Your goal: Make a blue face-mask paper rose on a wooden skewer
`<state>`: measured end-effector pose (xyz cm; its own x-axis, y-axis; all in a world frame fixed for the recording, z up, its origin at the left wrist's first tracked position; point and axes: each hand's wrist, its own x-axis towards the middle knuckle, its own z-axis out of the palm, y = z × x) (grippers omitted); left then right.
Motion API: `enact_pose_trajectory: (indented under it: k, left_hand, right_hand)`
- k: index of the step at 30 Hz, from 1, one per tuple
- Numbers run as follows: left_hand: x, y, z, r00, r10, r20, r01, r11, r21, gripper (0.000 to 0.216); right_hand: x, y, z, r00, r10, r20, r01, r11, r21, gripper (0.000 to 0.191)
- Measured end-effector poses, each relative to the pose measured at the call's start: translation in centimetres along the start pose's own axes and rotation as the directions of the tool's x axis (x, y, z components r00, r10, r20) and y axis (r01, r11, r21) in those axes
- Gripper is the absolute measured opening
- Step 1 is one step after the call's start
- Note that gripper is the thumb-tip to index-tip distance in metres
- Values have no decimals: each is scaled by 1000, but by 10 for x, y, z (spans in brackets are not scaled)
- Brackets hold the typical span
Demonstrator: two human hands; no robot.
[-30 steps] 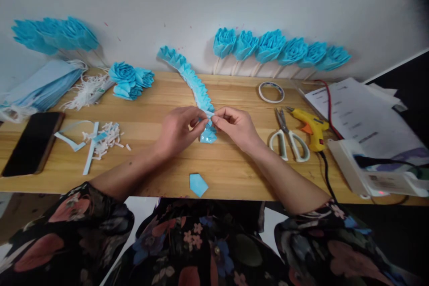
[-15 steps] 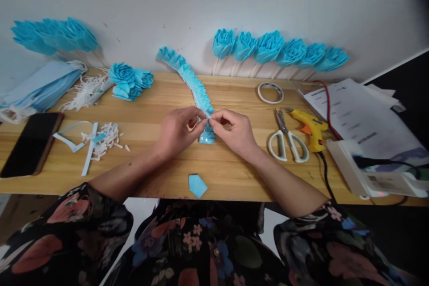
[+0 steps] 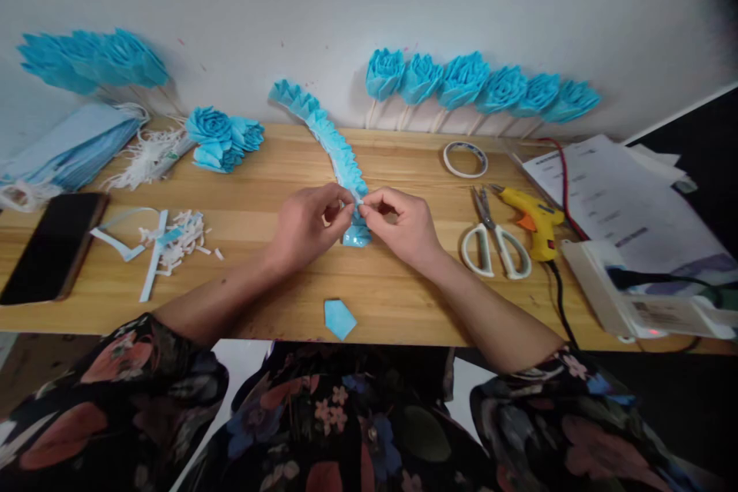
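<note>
A long strip of folded blue petals (image 3: 330,140) curves from the wall down to the middle of the table. Near its lower end, my left hand (image 3: 311,224) pinches the strip from the left with thumb and forefinger. My right hand (image 3: 403,227) pinches it from the other side, the fingertips of both hands almost meeting. The bottom end of the strip shows just below the fingers. Exactly what lies between the fingertips is partly hidden. A single blue five-sided piece (image 3: 340,320) lies by the table's front edge, below my hands.
Scissors (image 3: 490,234), a yellow glue gun (image 3: 533,219) and a tape roll (image 3: 465,160) lie at right, beside a white power strip (image 3: 605,284) and papers. Blue flowers (image 3: 461,81) on sticks lean on the wall. Leftward are scraps (image 3: 181,238), a phone (image 3: 51,246) and face masks (image 3: 74,142).
</note>
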<state>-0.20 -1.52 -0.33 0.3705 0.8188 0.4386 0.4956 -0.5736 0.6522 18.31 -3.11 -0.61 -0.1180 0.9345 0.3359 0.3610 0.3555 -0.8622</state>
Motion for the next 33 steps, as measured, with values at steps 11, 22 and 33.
enact_pose_trajectory:
  k: [11,22,33]
  left_hand:
    - [1,-3,3,999,31,-15,-31,1000,-4,9]
    - [-67,-39,-119,945,-289,-154,328,850,412,5]
    - [-101,-56,-154,946,-246,-210,322,666,673,23]
  right_hand:
    - [0,1,1,1000,27,11,-27,999,45,12]
    - [11,11,-11,958,287,22,-275,890,364,24]
    - [9,10,-8,948,313,64,-310,856,414,26]
